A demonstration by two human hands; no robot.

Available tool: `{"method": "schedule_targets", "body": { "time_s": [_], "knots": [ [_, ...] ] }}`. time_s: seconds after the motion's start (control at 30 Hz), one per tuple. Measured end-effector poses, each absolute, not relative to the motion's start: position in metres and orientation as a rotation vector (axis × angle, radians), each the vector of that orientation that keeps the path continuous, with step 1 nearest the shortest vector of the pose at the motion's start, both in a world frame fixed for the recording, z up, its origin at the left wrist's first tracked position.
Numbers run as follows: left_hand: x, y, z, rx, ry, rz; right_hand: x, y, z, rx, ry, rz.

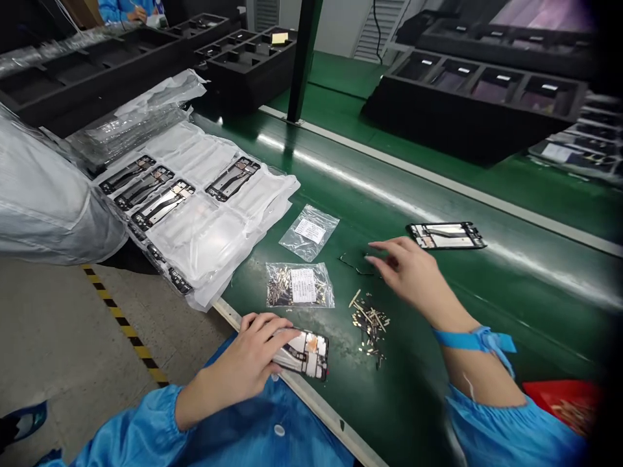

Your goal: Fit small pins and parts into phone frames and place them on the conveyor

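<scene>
Left hand [257, 350] has its grip pinching a phone frame [314, 355], 8 o'clock from the small-parts pile [371, 320]. Right hand [413, 275]'s at 1 o'clock, grip slightly spread near a thin black strip [357, 268]; contact's hard to tell.

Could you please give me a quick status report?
Left hand holding phone frame. Right hand open near black strip. Loose parts scattered between hands.
</scene>
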State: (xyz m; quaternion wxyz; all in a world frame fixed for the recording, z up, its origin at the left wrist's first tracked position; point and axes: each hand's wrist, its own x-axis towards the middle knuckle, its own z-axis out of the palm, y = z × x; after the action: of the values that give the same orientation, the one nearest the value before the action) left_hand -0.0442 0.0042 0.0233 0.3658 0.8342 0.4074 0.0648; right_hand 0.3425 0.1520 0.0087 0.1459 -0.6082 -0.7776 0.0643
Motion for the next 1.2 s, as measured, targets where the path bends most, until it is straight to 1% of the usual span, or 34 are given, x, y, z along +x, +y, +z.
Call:
{"method": "schedule_targets", "body": {
  "time_s": [0.07, 0.13, 0.3, 0.43, 0.6, 0.7, 0.83, 0.93, 1.03, 1.13, 1.2],
  "knots": [
    [-0.051, 0.011, 0.022, 2.138, 0.959, 0.161, 0.376, 0.166, 0.021, -1.948, -2.233, 0.051],
    [-0.053, 0.015, 0.020, 2.130, 0.910, 0.161, 0.414, 0.184, 0.032, -2.118, -2.211, -0.008],
    [-0.052, 0.023, 0.016, 2.097, 0.853, 0.178, 0.479, 0.211, 0.037, -2.385, -2.320, 0.148],
    [-0.053, 0.028, 0.015, 2.089, 0.817, 0.193, 0.492, 0.211, 0.028, -2.442, -2.404, 0.139],
    [-0.051, 0.032, 0.013, 2.136, 0.790, 0.199, 0.488, 0.217, 0.023, -2.409, -2.454, 0.091],
    [-0.047, 0.033, 0.012, 2.168, 0.762, 0.212, 0.482, 0.220, 0.031, -2.392, -2.446, 0.074],
    [-0.042, 0.033, 0.011, 2.205, 0.763, 0.217, 0.476, 0.208, 0.054, -2.415, -2.357, -0.006],
    [-0.042, 0.030, 0.011, 2.236, 0.775, 0.235, 0.469, 0.164, 0.064, -2.434, -2.302, -0.051],
    [-0.042, 0.027, 0.013, 2.272, 0.773, 0.240, 0.451, 0.076, 0.051, -2.358, -2.333, 0.065],
    [-0.041, 0.026, 0.018, 2.315, 0.841, 0.217, 0.413, -0.028, 0.022, -2.022, -2.303, 0.227],
    [-0.041, 0.028, 0.020, 2.344, 0.931, 0.198, 0.380, -0.085, 0.006, -1.920, -2.276, 0.184]
  ]
}}
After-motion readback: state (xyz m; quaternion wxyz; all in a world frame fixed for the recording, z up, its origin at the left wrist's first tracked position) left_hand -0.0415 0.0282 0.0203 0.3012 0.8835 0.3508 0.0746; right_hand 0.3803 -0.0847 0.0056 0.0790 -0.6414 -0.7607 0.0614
